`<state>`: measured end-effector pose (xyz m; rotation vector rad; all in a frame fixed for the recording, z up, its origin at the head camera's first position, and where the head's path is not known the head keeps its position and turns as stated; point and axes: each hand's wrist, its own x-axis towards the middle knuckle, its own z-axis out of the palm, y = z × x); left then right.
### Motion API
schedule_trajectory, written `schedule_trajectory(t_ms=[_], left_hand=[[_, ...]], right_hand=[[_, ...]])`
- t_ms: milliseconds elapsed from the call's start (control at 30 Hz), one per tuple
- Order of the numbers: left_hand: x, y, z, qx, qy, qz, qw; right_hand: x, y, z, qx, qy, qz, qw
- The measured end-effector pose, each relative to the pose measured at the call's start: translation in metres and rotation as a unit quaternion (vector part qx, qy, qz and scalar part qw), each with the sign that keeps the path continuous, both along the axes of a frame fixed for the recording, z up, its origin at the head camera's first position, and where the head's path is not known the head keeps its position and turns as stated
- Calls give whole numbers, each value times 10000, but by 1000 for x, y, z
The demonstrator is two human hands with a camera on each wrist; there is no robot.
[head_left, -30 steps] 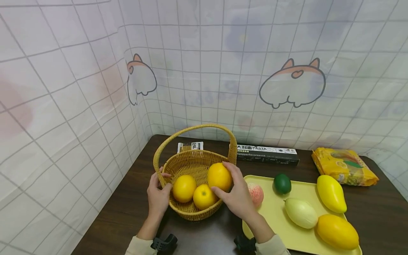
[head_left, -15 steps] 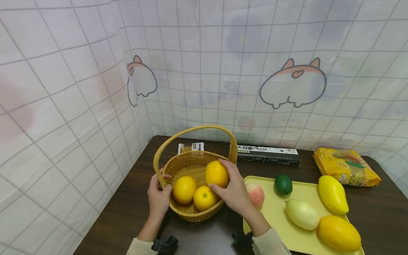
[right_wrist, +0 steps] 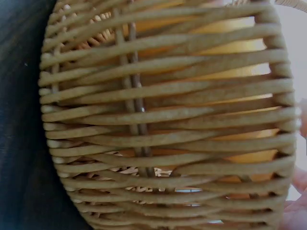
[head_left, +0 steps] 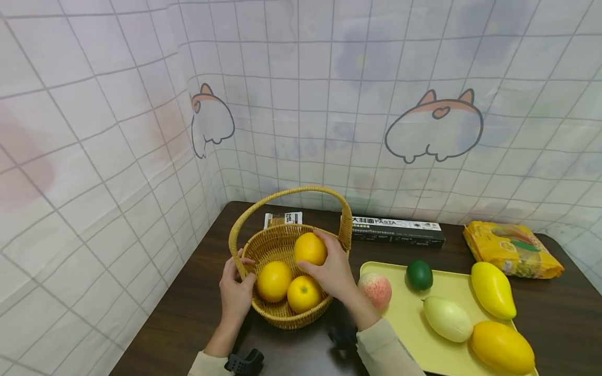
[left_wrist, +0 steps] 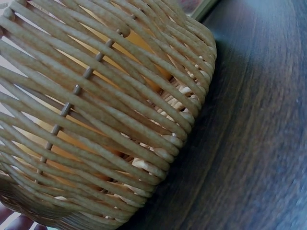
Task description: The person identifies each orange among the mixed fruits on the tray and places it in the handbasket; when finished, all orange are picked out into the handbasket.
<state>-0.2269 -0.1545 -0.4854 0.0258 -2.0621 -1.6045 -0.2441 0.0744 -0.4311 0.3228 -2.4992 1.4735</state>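
– Hands: what do the left hand (head_left: pixel 236 292) and right hand (head_left: pixel 336 270) hold?
– Left grips the basket's (head_left: pixel 290 321) left rim at the handle's foot; right, curved widely, grasps a round yellow fruit (head_left: pixel 309 249).
– Where is that fruit?
– Over the basket's interior, left of the right palm, beyond two like fruits (head_left: pixel 275 282); support beneath cannot be told.

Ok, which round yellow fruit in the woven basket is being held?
The rearmost round yellow fruit, gripped by the right hand's fingers; the other two sit nearer the front, unheld.
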Motion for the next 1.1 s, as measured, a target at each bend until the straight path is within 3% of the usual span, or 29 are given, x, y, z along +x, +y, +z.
schedule_trajectory(t_ms=[367,567,700,767,1000,1100], left_hand=[[2,0,2,46,-225,-92,9997],[17,9,31,-31,-265,-95,9996],[22,11,39,-67,-286,-97,9995],[20,10,37,-29,-271,-117,9996],[4,2,10,143,-310,-170,9993],[0,-1,4,97,-192,-181,9996]], right_hand=[[-10,-7,-2,230,-472,220,9984],[-15,-11,-3,797,-577,520,9938],[-16,-12,-3,925,-700,557,9917],[-17,-12,-3,932,-779,590,9908],[-17,-11,-3,829,-921,729,9896],[-17,-11,-2,768,-866,727,9906]])
